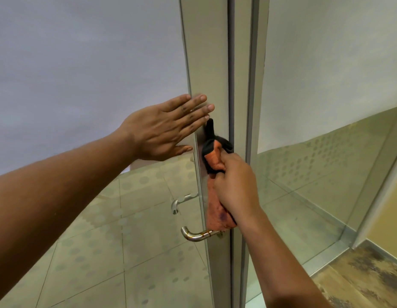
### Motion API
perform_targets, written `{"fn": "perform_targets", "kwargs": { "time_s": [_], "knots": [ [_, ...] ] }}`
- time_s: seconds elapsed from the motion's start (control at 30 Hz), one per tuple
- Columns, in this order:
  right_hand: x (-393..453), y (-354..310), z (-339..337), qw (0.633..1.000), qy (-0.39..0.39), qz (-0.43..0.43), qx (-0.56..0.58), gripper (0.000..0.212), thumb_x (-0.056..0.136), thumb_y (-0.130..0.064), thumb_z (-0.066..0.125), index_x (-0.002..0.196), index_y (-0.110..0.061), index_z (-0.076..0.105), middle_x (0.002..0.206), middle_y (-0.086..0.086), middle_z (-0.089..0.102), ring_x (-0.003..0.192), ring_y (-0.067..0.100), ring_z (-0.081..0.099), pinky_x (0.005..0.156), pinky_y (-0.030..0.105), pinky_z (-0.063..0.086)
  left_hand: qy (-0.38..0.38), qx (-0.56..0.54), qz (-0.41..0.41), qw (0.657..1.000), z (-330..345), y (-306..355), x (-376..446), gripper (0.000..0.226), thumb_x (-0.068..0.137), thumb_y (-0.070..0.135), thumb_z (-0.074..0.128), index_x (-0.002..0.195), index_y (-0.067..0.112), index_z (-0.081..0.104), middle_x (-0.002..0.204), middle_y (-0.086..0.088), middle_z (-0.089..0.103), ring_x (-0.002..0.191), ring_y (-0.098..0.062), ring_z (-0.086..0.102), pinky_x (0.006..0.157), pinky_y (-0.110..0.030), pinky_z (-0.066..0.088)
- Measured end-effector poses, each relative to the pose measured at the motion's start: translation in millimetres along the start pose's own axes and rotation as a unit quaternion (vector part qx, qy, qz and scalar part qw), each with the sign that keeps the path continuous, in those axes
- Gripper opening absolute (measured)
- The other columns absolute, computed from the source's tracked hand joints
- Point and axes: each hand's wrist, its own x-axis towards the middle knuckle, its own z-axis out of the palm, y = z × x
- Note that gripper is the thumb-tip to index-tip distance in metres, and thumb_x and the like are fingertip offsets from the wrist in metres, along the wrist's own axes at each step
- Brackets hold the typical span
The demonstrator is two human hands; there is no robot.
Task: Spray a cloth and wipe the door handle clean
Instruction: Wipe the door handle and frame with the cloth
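Note:
My right hand (pixel 234 185) grips an orange and black cloth (pixel 215 160) bunched against the door's metal frame (pixel 206 63), above the handle. The cloth's lower part hangs down to just above the silver lever handle (pixel 194 235), which sticks out to the left from the frame. My left hand (pixel 164 127) lies flat with straight fingers on the frosted glass and the frame's edge, a little above and left of the cloth. No spray bottle is in view.
The door is glass with a frosted upper part and a dotted band lower down. A second handle (pixel 180 202) shows through the glass on the far side. A glass side panel (pixel 326 107) stands to the right, with wood-look floor (pixel 359 281) at the bottom right.

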Motion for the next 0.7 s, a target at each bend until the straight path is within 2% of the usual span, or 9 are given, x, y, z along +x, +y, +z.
{"fn": "perform_targets", "kwargs": {
  "time_s": [0.2, 0.27, 0.3, 0.37, 0.4, 0.5, 0.57, 0.63, 0.7],
  "knots": [
    [-9, 1, 2, 0.995, -0.019, -0.036, -0.095, 0.038, 0.083, -0.005, 0.058, 0.118, -0.016, 0.067, 0.103, 0.004, 0.064, 0.085, 0.025, 0.063, 0.065, 0.030, 0.046, -0.006, 0.004, 0.000, 1.000, -1, 0, 0, 0.078, 0.102, 0.054, -0.005, 0.160, 0.002, -0.007, 0.168, -0.020, -0.012, 0.157, -0.033, -0.012, 0.128, -0.049, 0.005],
    [-7, 7, -8, 0.997, -0.073, 0.007, -0.038, 0.034, 0.084, -0.006, 0.056, 0.111, -0.020, 0.071, 0.102, 0.002, 0.069, 0.089, 0.024, 0.065, 0.071, 0.034, 0.052, -0.009, 0.000, -0.001, 1.000, -3, 0, 0, 0.077, 0.102, 0.054, -0.006, 0.159, 0.002, -0.008, 0.168, -0.020, -0.013, 0.157, -0.034, -0.013, 0.128, -0.049, 0.005],
    [-5, 10, -15, 0.993, -0.099, 0.056, 0.034, 0.033, 0.086, -0.007, 0.055, 0.108, -0.023, 0.073, 0.100, 0.001, 0.072, 0.091, 0.023, 0.067, 0.077, 0.037, 0.054, -0.011, -0.001, -0.001, 1.000, -4, 0, 0, 0.077, 0.102, 0.053, -0.006, 0.159, 0.002, -0.008, 0.167, -0.020, -0.013, 0.157, -0.034, -0.013, 0.128, -0.049, 0.004],
    [-6, 16, -29, 0.960, -0.106, 0.168, 0.196, 0.024, 0.091, -0.015, 0.057, 0.099, -0.024, 0.078, 0.091, 0.001, 0.078, 0.089, 0.020, 0.071, 0.081, 0.039, 0.057, -0.015, -0.001, -0.001, 1.000, -6, 1, 1, 0.077, 0.101, 0.053, -0.006, 0.159, 0.002, -0.008, 0.167, -0.020, -0.014, 0.156, -0.035, -0.013, 0.128, -0.049, 0.004],
    [-7, 18, -34, 0.940, -0.088, 0.212, 0.253, 0.020, 0.090, -0.018, 0.059, 0.093, -0.024, 0.078, 0.085, 0.002, 0.078, 0.083, 0.020, 0.073, 0.076, 0.037, 0.057, -0.016, -0.004, -0.002, 1.000, -6, 1, 0, 0.077, 0.101, 0.053, -0.007, 0.159, 0.002, -0.008, 0.166, -0.020, -0.014, 0.156, -0.035, -0.013, 0.128, -0.049, 0.005],
    [-21, 15, -32, 0.883, -0.060, 0.302, 0.354, 0.021, 0.089, -0.017, 0.063, 0.080, -0.026, 0.079, 0.072, 0.005, 0.075, 0.061, 0.016, 0.069, 0.057, 0.031, 0.053, -0.020, -0.011, -0.002, 1.000, -7, 1, 1, 0.077, 0.101, 0.053, -0.007, 0.159, 0.002, -0.009, 0.166, -0.021, -0.014, 0.156, -0.036, -0.012, 0.128, -0.049, 0.005],
    [-35, 10, -18, 0.843, -0.062, 0.350, 0.403, 0.028, 0.092, -0.014, 0.062, 0.076, -0.028, 0.080, 0.071, 0.006, 0.074, 0.060, 0.017, 0.069, 0.059, 0.033, 0.055, -0.027, -0.003, -0.003, 1.000, -7, 1, 0, 0.077, 0.100, 0.053, -0.010, 0.158, 0.002, -0.012, 0.166, -0.021, -0.017, 0.156, -0.036, -0.015, 0.128, -0.049, 0.003],
    [-45, 5, -1, 0.806, -0.059, 0.390, 0.441, 0.026, 0.094, -0.013, 0.062, 0.078, -0.023, 0.080, 0.072, 0.006, 0.074, 0.064, 0.020, 0.072, 0.062, 0.035, 0.059, -0.027, 0.005, -0.003, 1.000, -6, 2, 0, 0.077, 0.101, 0.052, -0.010, 0.158, 0.000, -0.014, 0.165, -0.021, -0.019, 0.155, -0.036, -0.016, 0.128, -0.049, 0.002],
    [-46, -1, 14, 0.776, -0.038, 0.419, 0.470, 0.021, 0.094, -0.006, 0.061, 0.090, -0.016, 0.078, 0.075, 0.009, 0.074, 0.069, 0.024, 0.073, 0.062, 0.035, 0.061, -0.027, 0.009, -0.003, 1.000, -6, 2, -1, 0.077, 0.101, 0.052, -0.010, 0.157, 0.000, -0.015, 0.165, -0.021, -0.020, 0.155, -0.036, -0.017, 0.128, -0.049, 0.002]
  ]
}}
